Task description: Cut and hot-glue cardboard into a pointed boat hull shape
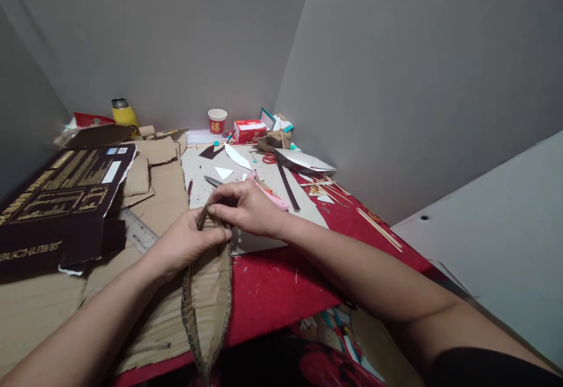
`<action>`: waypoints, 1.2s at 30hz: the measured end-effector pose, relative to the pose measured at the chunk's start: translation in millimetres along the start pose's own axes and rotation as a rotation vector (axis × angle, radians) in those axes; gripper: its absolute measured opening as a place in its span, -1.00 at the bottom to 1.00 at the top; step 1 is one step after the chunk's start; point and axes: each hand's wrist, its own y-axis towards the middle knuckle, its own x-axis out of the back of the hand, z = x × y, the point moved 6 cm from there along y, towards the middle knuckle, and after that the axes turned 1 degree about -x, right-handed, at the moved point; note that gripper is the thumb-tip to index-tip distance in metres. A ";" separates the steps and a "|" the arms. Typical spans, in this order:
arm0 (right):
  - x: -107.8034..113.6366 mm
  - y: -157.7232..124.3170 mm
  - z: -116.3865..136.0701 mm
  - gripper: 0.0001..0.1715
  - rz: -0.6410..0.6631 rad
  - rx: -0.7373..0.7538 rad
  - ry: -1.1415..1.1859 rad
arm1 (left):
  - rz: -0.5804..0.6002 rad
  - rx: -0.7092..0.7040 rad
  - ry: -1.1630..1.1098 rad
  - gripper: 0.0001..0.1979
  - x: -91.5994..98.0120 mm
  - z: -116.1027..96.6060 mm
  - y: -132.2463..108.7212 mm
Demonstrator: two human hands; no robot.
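Note:
A boat-shaped cardboard piece [210, 299] with raised side walls points toward me, its near tip close to my body. My left hand [189, 239] grips its far end from the left, with the thumb across the inside. On the same end, my right hand [244, 208] pinches the cardboard edge with thumb and index finger. The two hands are nearly touching. Under and behind them lies a grey board [259, 240] on the red cloth [268, 293]. My fingers hide the far tip of the piece.
At left are cardboard sheets, a dark printed box panel [65, 199] and a ruler [138, 230]. Farther back stand a yellow bottle [124, 114], a paper cup [217, 122] and a red box [249, 131]. Scissors [213, 181], white scraps and wooden sticks [379, 230] lie around.

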 end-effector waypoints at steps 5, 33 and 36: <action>1.1 0.5 -13.2 -0.83 0.005 -0.157 0.249 | -0.025 -0.024 0.033 -0.79 1.6 -1.1 0.9; 2.1 -7.0 5.2 -0.82 -0.016 0.008 -0.269 | -0.061 -0.078 0.111 -0.96 3.8 3.1 3.3; 3.3 -5.3 -2.4 -0.84 -0.027 -0.077 -0.088 | -0.047 -0.082 0.128 -0.92 4.6 2.8 3.7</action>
